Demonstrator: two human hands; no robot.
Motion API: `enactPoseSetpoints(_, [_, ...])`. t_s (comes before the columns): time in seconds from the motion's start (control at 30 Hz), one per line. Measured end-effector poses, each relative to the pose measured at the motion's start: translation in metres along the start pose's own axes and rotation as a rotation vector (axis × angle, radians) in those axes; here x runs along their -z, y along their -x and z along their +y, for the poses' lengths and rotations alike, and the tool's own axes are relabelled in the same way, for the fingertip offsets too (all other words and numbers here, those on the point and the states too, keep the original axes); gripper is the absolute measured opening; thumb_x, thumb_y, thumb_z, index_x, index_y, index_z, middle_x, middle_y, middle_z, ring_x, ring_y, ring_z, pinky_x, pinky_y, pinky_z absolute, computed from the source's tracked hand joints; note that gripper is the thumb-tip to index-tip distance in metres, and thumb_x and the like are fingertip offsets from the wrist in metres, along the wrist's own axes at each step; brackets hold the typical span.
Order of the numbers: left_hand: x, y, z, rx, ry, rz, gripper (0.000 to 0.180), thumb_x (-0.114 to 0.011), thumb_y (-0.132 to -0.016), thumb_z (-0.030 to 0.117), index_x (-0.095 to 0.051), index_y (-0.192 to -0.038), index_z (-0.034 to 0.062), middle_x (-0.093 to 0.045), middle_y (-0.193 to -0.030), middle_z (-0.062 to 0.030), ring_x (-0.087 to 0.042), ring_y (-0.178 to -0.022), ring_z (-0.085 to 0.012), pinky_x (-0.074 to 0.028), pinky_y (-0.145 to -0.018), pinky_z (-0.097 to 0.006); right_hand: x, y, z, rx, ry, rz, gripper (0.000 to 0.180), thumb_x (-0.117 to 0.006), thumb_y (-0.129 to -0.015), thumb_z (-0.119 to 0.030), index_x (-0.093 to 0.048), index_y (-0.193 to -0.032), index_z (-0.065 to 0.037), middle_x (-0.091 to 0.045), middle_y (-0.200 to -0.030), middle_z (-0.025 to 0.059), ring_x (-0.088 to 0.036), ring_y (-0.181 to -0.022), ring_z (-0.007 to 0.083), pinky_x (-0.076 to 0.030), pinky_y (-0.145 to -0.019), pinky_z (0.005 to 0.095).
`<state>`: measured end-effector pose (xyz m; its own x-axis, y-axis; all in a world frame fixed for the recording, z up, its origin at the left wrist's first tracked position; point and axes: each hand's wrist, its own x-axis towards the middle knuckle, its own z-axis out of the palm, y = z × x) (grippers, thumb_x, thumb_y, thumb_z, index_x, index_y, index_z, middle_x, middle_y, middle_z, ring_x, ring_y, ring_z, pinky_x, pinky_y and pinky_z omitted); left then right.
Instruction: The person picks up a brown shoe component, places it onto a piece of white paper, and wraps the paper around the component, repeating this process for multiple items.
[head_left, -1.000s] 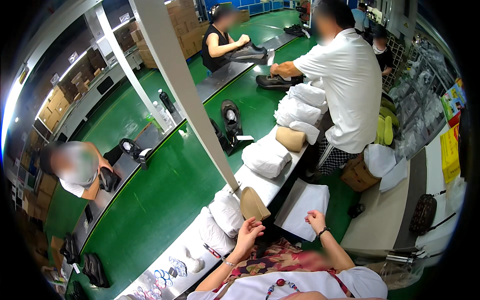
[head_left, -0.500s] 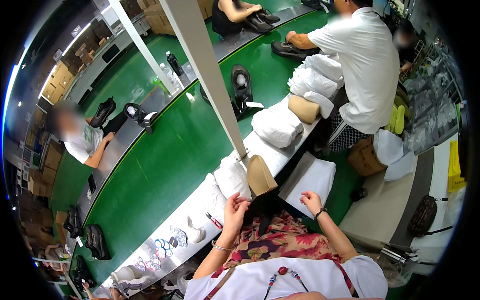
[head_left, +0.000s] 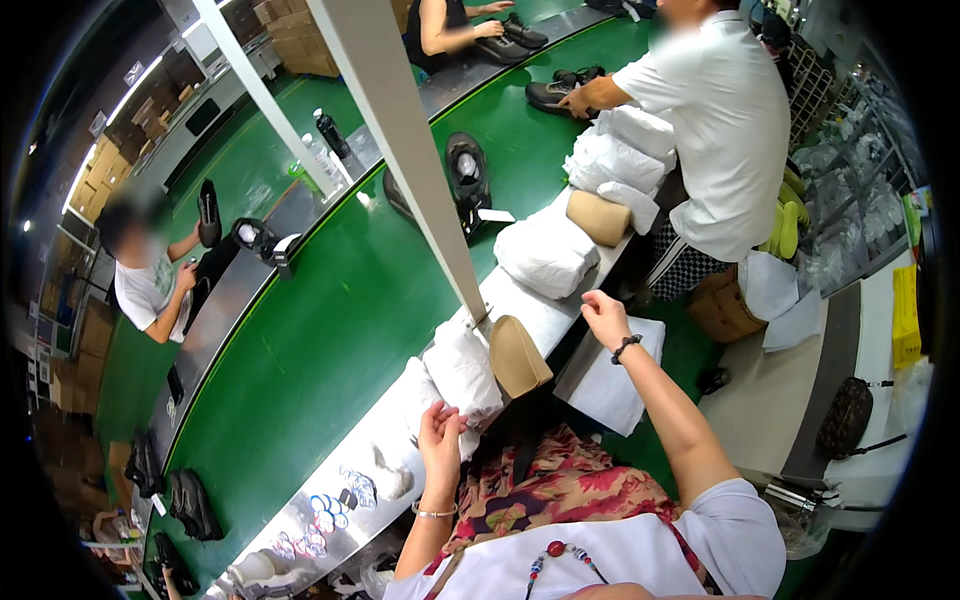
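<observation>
My left hand (head_left: 440, 432) is over the narrow pale ledge, fingers bent together beside a white wrapped bundle (head_left: 462, 368). Whether it holds anything is hidden. My right hand (head_left: 606, 320) reaches forward past the ledge's edge, fingers loosely bent and nothing visible in them. It is near another white bundle (head_left: 546, 252) but apart from it. Between my hands, a tan curved cardboard piece (head_left: 518, 358) stands by the post. White paper sheets (head_left: 618, 378) lie below my right forearm.
A white post (head_left: 400, 140) rises from the ledge. Beyond runs a green belt (head_left: 310, 330) with dark shoes (head_left: 468, 172). A person in a white shirt (head_left: 728, 130) handles a shoe at far right. Sticker rolls (head_left: 328, 512) lie on the ledge at left.
My right hand has moved forward and up, away from the paper sheets. My left hand has shifted left and slightly down; the red-handled snips seen there earlier are no longer visible.
</observation>
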<state>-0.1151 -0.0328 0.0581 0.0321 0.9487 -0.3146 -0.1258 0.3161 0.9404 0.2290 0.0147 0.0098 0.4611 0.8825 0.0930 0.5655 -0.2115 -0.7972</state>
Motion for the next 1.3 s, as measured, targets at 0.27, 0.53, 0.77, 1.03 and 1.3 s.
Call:
enactPoseSetpoints(0.27, [0.021,-0.010,-0.004,0.046,0.012,0.058,0.033,-0.051,-0.087,0.004,-0.041,-0.118,-0.0050,-0.055,-0.100,-0.0127,-0.060,-0.084,-0.0182,-0.049,-0.070,-0.026,-0.016,-0.059,-0.005,0.106,0.277,0.063,0.043,-0.065,-0.072,-0.020,-0.053,-0.109,-0.001,-0.055,-0.105,0.0183,-0.052,-0.100,0.0328,-0.043,-0.084,0.0386])
enactPoseSetpoints(0.53, [0.030,-0.012,-0.014,0.092,0.012,0.085,0.033,-0.052,-0.087,0.003,-0.041,-0.117,-0.0056,-0.056,-0.099,-0.0132,-0.061,-0.083,-0.0192,-0.049,-0.068,-0.026,-0.044,-0.098,0.037,-0.109,0.230,0.041,0.075,-0.073,-0.063,-0.033,-0.041,-0.123,0.001,-0.048,-0.119,0.0230,-0.046,-0.111,0.0360,-0.039,-0.094,0.0397])
enactPoseSetpoints(0.77, [0.024,-0.019,-0.010,0.119,0.000,0.069,0.035,-0.052,-0.087,0.003,-0.041,-0.119,-0.0051,-0.055,-0.101,-0.0129,-0.060,-0.084,-0.0181,-0.049,-0.071,-0.026,-0.050,-0.088,0.070,-0.069,0.173,0.013,0.067,-0.073,-0.066,-0.032,-0.046,-0.118,0.001,-0.054,-0.112,0.0218,-0.054,-0.103,0.0320,-0.042,-0.088,0.0375])
enactPoseSetpoints(1.03, [-0.031,-0.036,0.003,0.016,-0.011,-0.141,0.034,-0.052,-0.087,0.003,-0.041,-0.119,-0.0057,-0.055,-0.102,-0.0132,-0.059,-0.086,-0.0172,-0.048,-0.074,-0.026,-0.011,-0.074,0.040,-0.060,-0.117,0.163,0.056,-0.073,-0.072,-0.031,-0.050,-0.109,0.003,-0.063,-0.094,0.0149,-0.060,-0.083,0.0225,-0.047,-0.074,0.0327])
enactPoseSetpoints(1.3, [-0.116,-0.090,-0.006,0.106,0.006,-0.395,0.035,-0.052,-0.090,0.010,-0.041,-0.118,-0.0063,-0.054,-0.101,-0.0125,-0.058,-0.086,-0.0161,-0.050,-0.072,-0.026,0.040,-0.015,0.050,-0.272,-0.593,0.211,0.039,-0.071,-0.076,-0.023,-0.054,-0.103,0.000,-0.059,-0.086,0.0014,-0.054,-0.073,0.0078,-0.044,-0.064,0.0210])
